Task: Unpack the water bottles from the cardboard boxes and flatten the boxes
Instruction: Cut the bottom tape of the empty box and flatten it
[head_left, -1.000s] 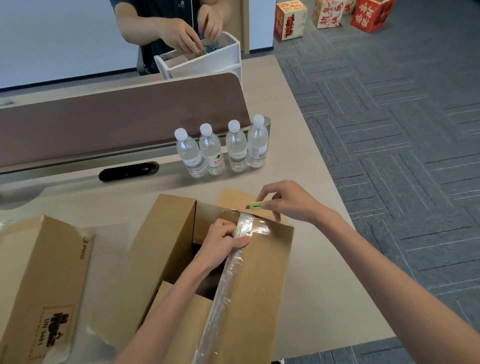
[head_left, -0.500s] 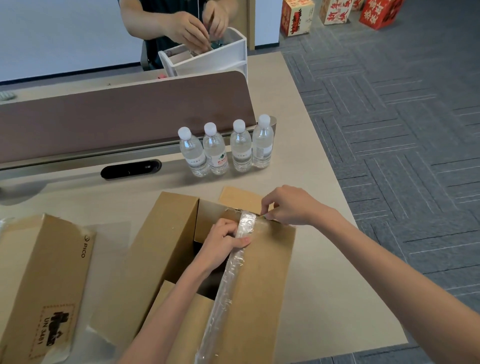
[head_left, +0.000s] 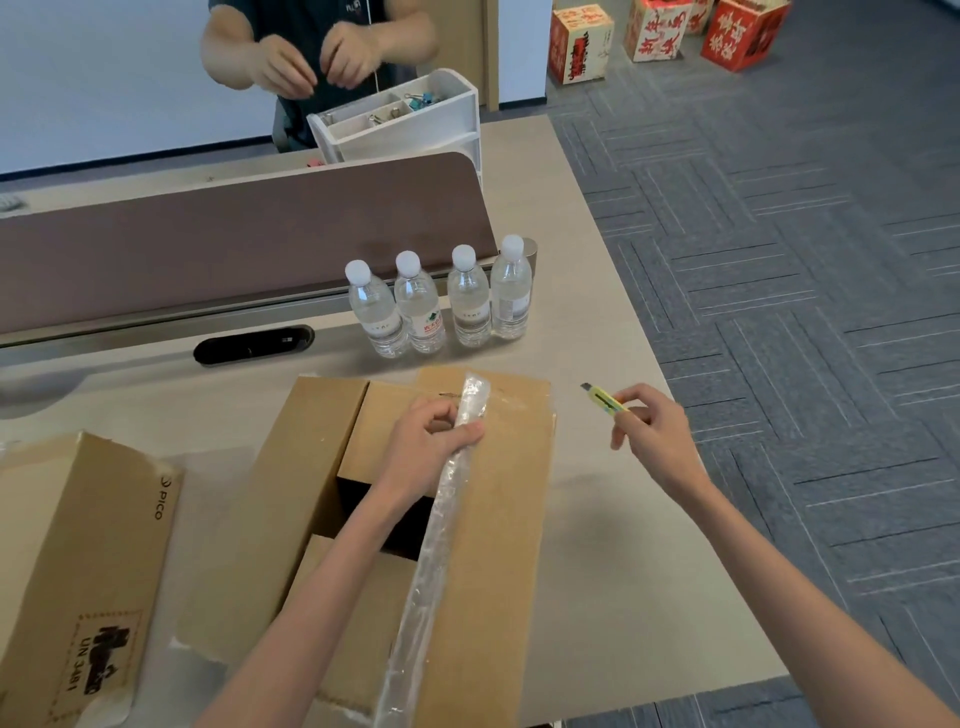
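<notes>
An open cardboard box (head_left: 488, 545) lies on the table in front of me, its flaps spread and a strip of clear tape (head_left: 441, 519) running along its right flap. My left hand (head_left: 431, 452) grips the edge of that flap with the thumb on the tape. To the right of the box, above the table, my right hand (head_left: 654, 441) holds a yellow-green utility knife (head_left: 605, 400), tip pointing up and left. Several water bottles (head_left: 441, 306) with white caps stand in a row behind the box. A second cardboard box (head_left: 78, 561) lies at the left.
A brown divider panel (head_left: 234, 244) runs across the table behind the bottles, with a black cable slot (head_left: 254, 345) below it. Beyond it another person handles small items over a white organiser (head_left: 405, 122). The table edge (head_left: 691, 467) drops to grey carpet on the right; red boxes (head_left: 660, 31) stand far back.
My right hand has lifted away from the box's far corner and moved right with the knife. The far end of the box has opened, and its right flap now lies flatter.
</notes>
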